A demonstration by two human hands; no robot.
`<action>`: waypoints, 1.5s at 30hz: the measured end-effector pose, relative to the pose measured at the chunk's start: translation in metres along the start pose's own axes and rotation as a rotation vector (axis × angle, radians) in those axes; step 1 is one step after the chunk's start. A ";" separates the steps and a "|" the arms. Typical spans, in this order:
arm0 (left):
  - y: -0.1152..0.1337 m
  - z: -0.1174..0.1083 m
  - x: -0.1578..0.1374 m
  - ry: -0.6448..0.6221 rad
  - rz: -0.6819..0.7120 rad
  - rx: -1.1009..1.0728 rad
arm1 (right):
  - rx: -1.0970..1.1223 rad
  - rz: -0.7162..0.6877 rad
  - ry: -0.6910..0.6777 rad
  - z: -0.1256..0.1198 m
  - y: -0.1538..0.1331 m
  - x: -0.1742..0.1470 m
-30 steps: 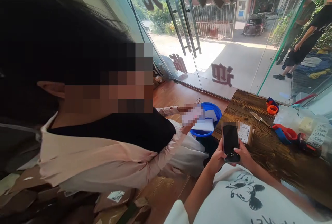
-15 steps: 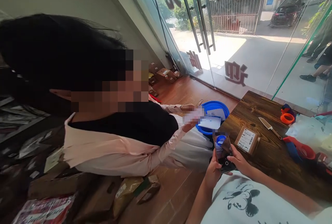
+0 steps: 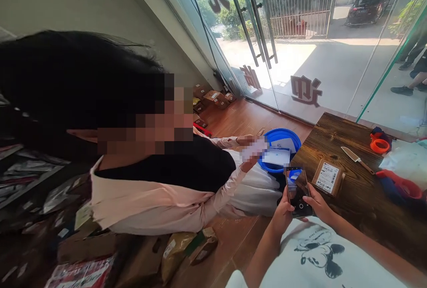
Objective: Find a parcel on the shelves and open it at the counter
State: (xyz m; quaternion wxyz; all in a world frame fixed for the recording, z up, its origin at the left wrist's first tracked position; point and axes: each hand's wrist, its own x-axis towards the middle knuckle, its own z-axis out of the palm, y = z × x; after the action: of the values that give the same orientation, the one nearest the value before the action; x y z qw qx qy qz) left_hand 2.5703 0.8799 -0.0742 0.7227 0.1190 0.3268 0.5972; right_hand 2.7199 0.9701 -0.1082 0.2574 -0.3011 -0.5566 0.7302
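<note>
Both my hands hold a smartphone (image 3: 298, 193) upright, with its lit screen facing me and a camera-like picture on it. My left hand (image 3: 283, 211) grips the phone's left edge. On its right edge my right hand (image 3: 316, 201) is closed, the thumb over the lower screen. A small cardboard box (image 3: 328, 176) with a white label lies on the wooden table (image 3: 360, 208), just right of the phone. Farther right on the table is a knife (image 3: 357, 160) with a wooden handle.
A person in a pink top (image 3: 160, 210) stands close on the left, holding a blurred-out item (image 3: 254, 149) over a blue bin (image 3: 296, 139) with papers. Tape dispensers (image 3: 380, 145) lie on the table's right. Parcels (image 3: 187, 245) cover the floor at left; glass doors (image 3: 263, 56) stand ahead.
The view has shifted slightly, so most nearby things sit a little farther right. My hands keep their hold on the smartphone. The other person's pose looks much the same.
</note>
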 end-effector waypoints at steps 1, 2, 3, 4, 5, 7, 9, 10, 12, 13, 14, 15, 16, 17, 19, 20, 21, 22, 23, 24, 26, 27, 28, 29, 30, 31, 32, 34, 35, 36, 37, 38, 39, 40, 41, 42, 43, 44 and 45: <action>0.005 -0.003 -0.001 -0.011 -0.013 0.006 | 0.011 0.000 0.007 0.005 0.001 0.002; 0.010 -0.007 -0.002 -0.021 -0.027 0.011 | 0.022 0.000 0.017 0.011 0.001 0.004; 0.014 -0.012 -0.003 -0.030 -0.037 0.016 | 0.030 -0.002 0.031 0.017 0.002 0.006; 0.018 -0.017 -0.004 -0.037 -0.045 0.021 | 0.036 -0.005 0.049 0.024 0.003 0.007; 0.022 -0.023 -0.006 -0.041 -0.051 0.025 | 0.038 -0.009 0.066 0.030 0.004 0.009; 0.029 -0.034 -0.009 -0.056 -0.064 0.028 | 0.042 -0.014 0.093 0.042 0.006 0.013; 0.034 -0.044 -0.011 -0.081 -0.076 0.025 | 0.047 -0.016 0.106 0.053 0.009 0.016; 0.037 -0.048 -0.013 -0.095 -0.080 0.022 | 0.047 -0.017 0.113 0.058 0.010 0.018; 0.041 -0.054 -0.015 -0.111 -0.081 0.016 | 0.040 -0.022 0.140 0.067 0.014 0.020; 0.043 -0.057 -0.016 -0.110 -0.082 0.012 | 0.033 -0.022 0.158 0.071 0.015 0.021; 0.045 -0.059 -0.017 -0.107 -0.085 0.010 | 0.025 -0.020 0.177 0.075 0.017 0.022; 0.046 -0.062 -0.018 -0.102 -0.090 0.008 | 0.018 -0.017 0.191 0.079 0.018 0.023; 0.048 -0.065 -0.019 -0.094 -0.099 0.008 | 0.011 -0.012 0.198 0.082 0.020 0.023; 0.049 -0.068 -0.020 -0.086 -0.109 0.009 | 0.006 -0.005 0.199 0.085 0.020 0.024; 0.051 -0.074 -0.022 -0.072 -0.126 0.008 | -0.003 0.012 0.186 0.089 0.020 0.025; 0.051 -0.076 -0.024 -0.068 -0.130 0.007 | -0.008 0.020 0.178 0.091 0.020 0.026; 0.052 -0.079 -0.024 -0.067 -0.129 0.008 | -0.013 0.027 0.174 0.093 0.019 0.026; 0.052 -0.081 -0.025 -0.066 -0.125 0.011 | -0.018 0.030 0.175 0.094 0.019 0.027; 0.053 -0.082 -0.026 -0.063 -0.120 0.016 | -0.023 0.030 0.181 0.095 0.018 0.027; 0.053 -0.083 -0.026 -0.059 -0.118 0.024 | -0.028 0.027 0.189 0.096 0.019 0.027; 0.053 -0.085 -0.027 -0.048 -0.116 0.034 | -0.037 0.021 0.202 0.097 0.021 0.028; 0.053 -0.085 -0.028 -0.045 -0.116 0.035 | -0.040 0.021 0.204 0.097 0.022 0.028; 0.053 -0.086 -0.028 -0.046 -0.116 0.034 | -0.041 0.025 0.202 0.097 0.024 0.028; 0.053 -0.086 -0.028 -0.048 -0.114 0.035 | -0.041 0.032 0.197 0.097 0.026 0.027; 0.053 -0.087 -0.029 -0.052 -0.112 0.036 | -0.041 0.037 0.193 0.097 0.028 0.027; 0.053 -0.087 -0.029 -0.054 -0.110 0.040 | -0.041 0.040 0.191 0.097 0.030 0.027; 0.053 -0.088 -0.030 -0.057 -0.108 0.047 | -0.040 0.042 0.189 0.097 0.031 0.027; 0.054 -0.087 -0.031 -0.061 -0.101 0.062 | -0.036 0.045 0.186 0.098 0.031 0.027; 0.055 -0.087 -0.031 -0.064 -0.098 0.068 | -0.032 0.046 0.184 0.099 0.031 0.027; 0.056 -0.087 -0.032 -0.066 -0.096 0.073 | -0.027 0.044 0.181 0.100 0.031 0.027; 0.056 -0.086 -0.032 -0.067 -0.095 0.077 | -0.024 0.040 0.178 0.101 0.030 0.027; 0.057 -0.086 -0.032 -0.068 -0.096 0.078 | -0.024 0.036 0.177 0.102 0.030 0.027; 0.057 -0.086 -0.032 -0.069 -0.096 0.079 | -0.026 0.033 0.179 0.102 0.030 0.027; 0.057 -0.086 -0.033 -0.069 -0.098 0.079 | -0.030 0.032 0.185 0.101 0.031 0.027; 0.057 -0.086 -0.033 -0.070 -0.098 0.079 | -0.036 0.036 0.192 0.101 0.033 0.026; 0.057 -0.087 -0.033 -0.071 -0.099 0.078 | -0.043 0.040 0.198 0.100 0.035 0.026; 0.056 -0.088 -0.033 -0.072 -0.100 0.076 | -0.051 0.042 0.202 0.099 0.037 0.026; 0.056 -0.088 -0.033 -0.073 -0.101 0.074 | -0.058 0.041 0.204 0.098 0.039 0.026; 0.055 -0.089 -0.032 -0.074 -0.102 0.073 | -0.066 0.039 0.205 0.097 0.041 0.026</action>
State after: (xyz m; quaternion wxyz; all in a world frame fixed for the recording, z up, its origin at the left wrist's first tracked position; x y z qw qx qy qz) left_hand 2.4696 0.8444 -0.1001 0.7591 0.1504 0.3269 0.5425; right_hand 2.6305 0.9144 -0.1325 0.2890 -0.3933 -0.5451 0.6817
